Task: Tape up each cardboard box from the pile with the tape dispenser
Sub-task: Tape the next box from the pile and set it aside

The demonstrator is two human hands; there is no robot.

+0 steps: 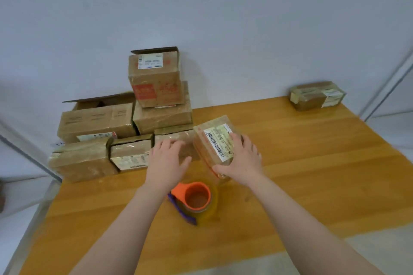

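The right hand (242, 158) grips a tilted labelled cardboard box (214, 144) at the middle of the table (312, 163), fingers and thumb curled over opposite edges. The left hand (167, 159) rests flat, fingers straight, on the pile (98, 123) at the far left corner. The box looks light, stiff and tape-slick, so hold it by the edges.

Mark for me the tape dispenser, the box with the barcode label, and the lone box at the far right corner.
tape dispenser (197, 197), head view, on its orange hub.
barcode-label box (215, 144), head view, on its white label.
lone box (309, 104), head view, on its brown front face.
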